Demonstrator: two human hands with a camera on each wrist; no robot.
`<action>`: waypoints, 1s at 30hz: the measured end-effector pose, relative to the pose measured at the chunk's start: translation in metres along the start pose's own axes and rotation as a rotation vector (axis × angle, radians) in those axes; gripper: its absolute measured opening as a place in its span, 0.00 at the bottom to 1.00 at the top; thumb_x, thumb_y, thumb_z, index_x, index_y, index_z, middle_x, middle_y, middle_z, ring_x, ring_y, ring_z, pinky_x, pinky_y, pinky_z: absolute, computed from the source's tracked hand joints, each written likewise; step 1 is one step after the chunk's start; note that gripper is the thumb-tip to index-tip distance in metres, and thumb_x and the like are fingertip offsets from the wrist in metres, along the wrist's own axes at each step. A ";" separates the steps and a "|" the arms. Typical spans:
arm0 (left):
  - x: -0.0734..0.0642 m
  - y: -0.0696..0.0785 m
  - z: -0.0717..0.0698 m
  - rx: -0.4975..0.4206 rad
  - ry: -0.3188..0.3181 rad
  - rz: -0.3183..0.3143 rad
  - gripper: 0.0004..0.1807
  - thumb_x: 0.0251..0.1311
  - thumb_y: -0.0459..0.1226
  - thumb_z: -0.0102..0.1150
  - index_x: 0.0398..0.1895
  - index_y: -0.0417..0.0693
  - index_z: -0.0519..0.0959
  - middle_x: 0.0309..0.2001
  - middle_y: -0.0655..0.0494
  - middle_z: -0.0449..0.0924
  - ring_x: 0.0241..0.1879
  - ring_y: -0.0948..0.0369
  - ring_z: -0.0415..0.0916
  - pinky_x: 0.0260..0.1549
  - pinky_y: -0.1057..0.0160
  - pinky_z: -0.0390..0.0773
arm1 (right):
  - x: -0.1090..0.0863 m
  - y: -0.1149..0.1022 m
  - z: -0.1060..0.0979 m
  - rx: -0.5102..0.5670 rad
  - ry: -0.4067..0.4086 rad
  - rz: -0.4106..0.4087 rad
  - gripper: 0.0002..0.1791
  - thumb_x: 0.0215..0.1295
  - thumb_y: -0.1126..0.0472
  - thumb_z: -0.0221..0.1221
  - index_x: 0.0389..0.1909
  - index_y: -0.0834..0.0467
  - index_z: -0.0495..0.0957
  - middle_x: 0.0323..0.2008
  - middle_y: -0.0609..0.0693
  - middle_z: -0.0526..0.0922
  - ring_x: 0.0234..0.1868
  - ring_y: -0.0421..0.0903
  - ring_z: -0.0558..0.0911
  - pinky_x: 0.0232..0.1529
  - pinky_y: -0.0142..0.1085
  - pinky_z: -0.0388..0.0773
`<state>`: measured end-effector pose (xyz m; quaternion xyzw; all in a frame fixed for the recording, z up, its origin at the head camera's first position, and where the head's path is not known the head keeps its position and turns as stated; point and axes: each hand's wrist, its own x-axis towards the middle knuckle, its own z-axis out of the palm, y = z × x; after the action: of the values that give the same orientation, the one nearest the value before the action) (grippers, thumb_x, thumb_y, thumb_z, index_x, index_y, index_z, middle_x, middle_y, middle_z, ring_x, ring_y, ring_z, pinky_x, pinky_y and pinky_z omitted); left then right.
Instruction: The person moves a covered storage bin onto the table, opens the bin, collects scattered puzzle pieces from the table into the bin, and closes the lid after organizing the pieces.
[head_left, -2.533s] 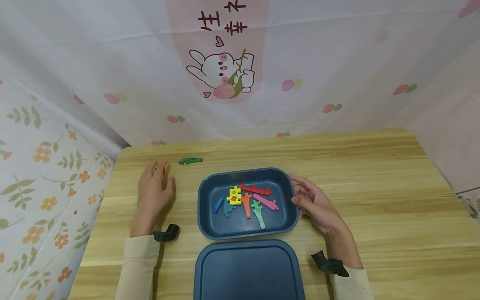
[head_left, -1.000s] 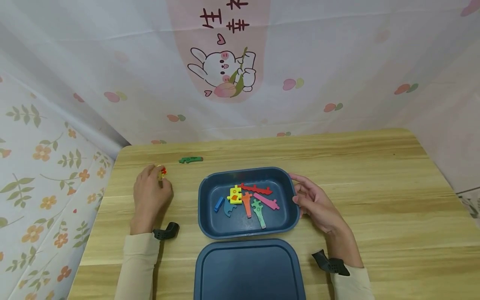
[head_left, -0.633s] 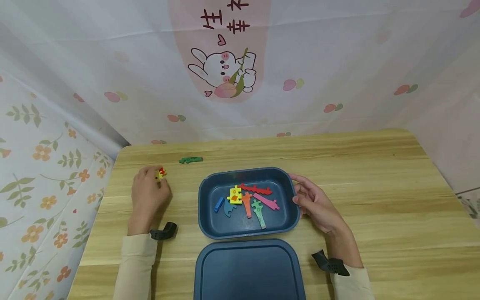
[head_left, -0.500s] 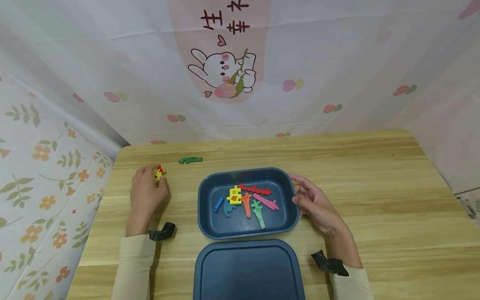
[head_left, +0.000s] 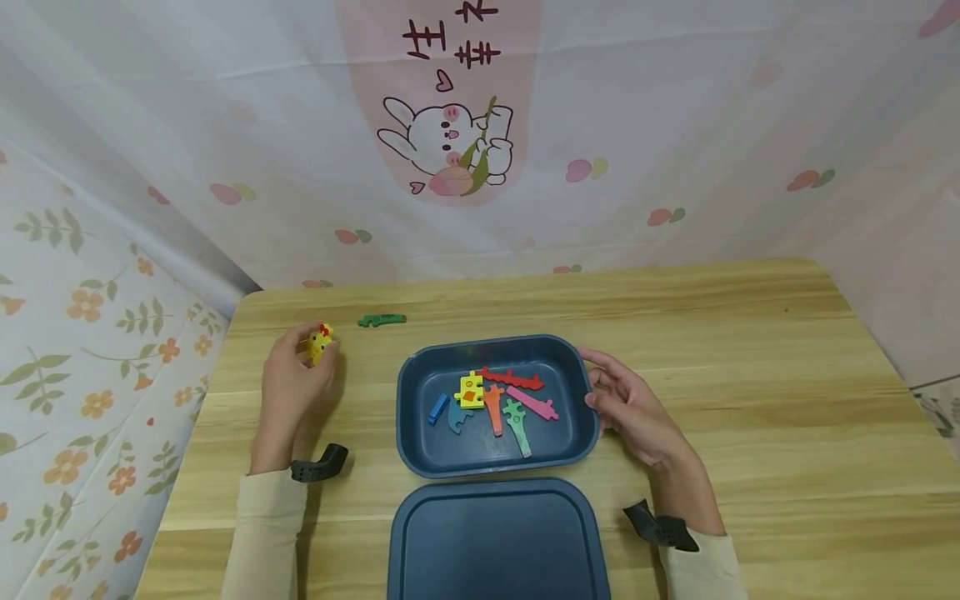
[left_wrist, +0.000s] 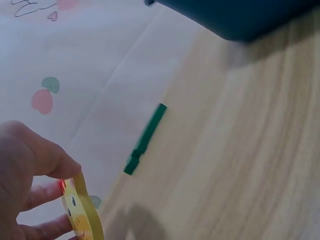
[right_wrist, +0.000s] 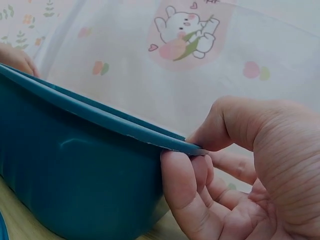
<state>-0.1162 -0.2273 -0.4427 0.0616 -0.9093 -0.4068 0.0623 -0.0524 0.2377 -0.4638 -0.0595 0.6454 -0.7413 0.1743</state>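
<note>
My left hand pinches a yellow animal-face puzzle piece between thumb and fingers at the table's left side. Red marks and two dark eyes show on the piece, and its shadow falls on the table in the left wrist view. My right hand grips the right rim of a dark blue box, thumb on top and fingers curled below the edge. Inside the box lie a yellow square puzzle piece, a red strip, a pink piece, an orange one and a green one.
A green puzzle piece lies on the table near the back edge, right of my left hand. The blue lid lies flat in front of the box. Also in the box are a small blue bar and a grey-blue curved piece.
My left hand has taken hold of the yellow animal-face puzzle piece and turned it so its face shows. The left forearm has shifted slightly left; my right hand stays on the box rim.
</note>
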 end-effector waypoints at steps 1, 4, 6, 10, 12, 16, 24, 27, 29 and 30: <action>0.000 0.001 0.000 -0.025 -0.006 -0.008 0.27 0.68 0.42 0.59 0.66 0.39 0.72 0.68 0.35 0.71 0.65 0.37 0.72 0.58 0.43 0.80 | 0.000 0.000 0.000 0.005 -0.001 0.001 0.33 0.72 0.71 0.53 0.76 0.56 0.58 0.40 0.47 0.76 0.30 0.36 0.77 0.25 0.26 0.76; -0.001 0.003 -0.003 -0.084 -0.017 -0.044 0.29 0.68 0.46 0.60 0.67 0.41 0.72 0.68 0.39 0.72 0.65 0.41 0.73 0.56 0.60 0.81 | -0.001 0.001 -0.001 0.016 -0.011 -0.002 0.34 0.72 0.71 0.53 0.76 0.56 0.57 0.41 0.47 0.76 0.29 0.36 0.77 0.25 0.26 0.77; -0.001 0.005 -0.005 -0.113 -0.022 -0.073 0.29 0.68 0.47 0.60 0.67 0.43 0.72 0.68 0.42 0.73 0.65 0.44 0.74 0.53 0.70 0.77 | -0.001 0.001 -0.001 0.021 -0.014 0.003 0.34 0.72 0.71 0.53 0.76 0.56 0.57 0.41 0.47 0.76 0.29 0.36 0.78 0.25 0.26 0.79; -0.003 0.007 -0.007 -0.146 -0.026 -0.104 0.29 0.68 0.48 0.60 0.67 0.45 0.72 0.67 0.44 0.74 0.64 0.47 0.74 0.51 0.74 0.72 | -0.001 0.002 -0.001 0.030 -0.013 0.005 0.34 0.72 0.72 0.52 0.76 0.55 0.56 0.41 0.45 0.75 0.29 0.35 0.79 0.25 0.26 0.80; -0.003 0.008 -0.007 -0.154 -0.025 -0.108 0.28 0.68 0.47 0.60 0.67 0.46 0.72 0.66 0.45 0.74 0.64 0.49 0.74 0.52 0.73 0.73 | -0.001 0.002 -0.001 0.034 -0.011 0.000 0.34 0.72 0.72 0.52 0.76 0.55 0.56 0.40 0.45 0.74 0.29 0.35 0.79 0.25 0.26 0.81; -0.003 0.010 -0.008 -0.203 -0.022 -0.124 0.27 0.68 0.47 0.60 0.67 0.47 0.72 0.64 0.47 0.75 0.61 0.54 0.73 0.50 0.77 0.73 | 0.000 0.003 -0.002 0.032 -0.014 -0.005 0.35 0.72 0.72 0.53 0.77 0.55 0.56 0.40 0.46 0.74 0.30 0.35 0.79 0.25 0.26 0.82; -0.002 0.015 -0.011 -0.285 -0.045 -0.157 0.28 0.68 0.47 0.60 0.69 0.48 0.71 0.65 0.50 0.73 0.55 0.65 0.70 0.46 0.82 0.75 | 0.000 0.003 -0.002 0.034 -0.006 0.003 0.35 0.72 0.72 0.53 0.77 0.55 0.56 0.41 0.46 0.75 0.30 0.35 0.79 0.25 0.26 0.81; -0.003 0.016 -0.012 -0.310 -0.057 -0.162 0.28 0.68 0.46 0.60 0.69 0.48 0.71 0.61 0.56 0.73 0.53 0.68 0.70 0.44 0.80 0.78 | 0.000 0.002 -0.002 0.030 -0.002 0.007 0.35 0.71 0.72 0.54 0.76 0.55 0.57 0.40 0.46 0.76 0.29 0.35 0.78 0.25 0.25 0.79; -0.004 0.017 -0.012 -0.325 -0.066 -0.158 0.28 0.69 0.46 0.60 0.69 0.47 0.71 0.60 0.58 0.72 0.52 0.70 0.71 0.43 0.79 0.80 | -0.001 0.002 -0.002 0.034 -0.003 0.008 0.35 0.71 0.72 0.53 0.76 0.55 0.57 0.40 0.46 0.76 0.28 0.35 0.78 0.25 0.25 0.77; -0.004 0.018 -0.012 -0.331 -0.070 -0.154 0.29 0.69 0.46 0.60 0.69 0.46 0.70 0.60 0.58 0.72 0.52 0.70 0.71 0.43 0.78 0.81 | -0.001 0.001 -0.002 0.034 -0.003 0.007 0.35 0.71 0.72 0.53 0.76 0.55 0.57 0.40 0.45 0.75 0.28 0.35 0.78 0.24 0.25 0.76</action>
<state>-0.1111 -0.2236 -0.4211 0.1059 -0.8242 -0.5562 0.0085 -0.0521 0.2394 -0.4652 -0.0557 0.6327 -0.7514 0.1788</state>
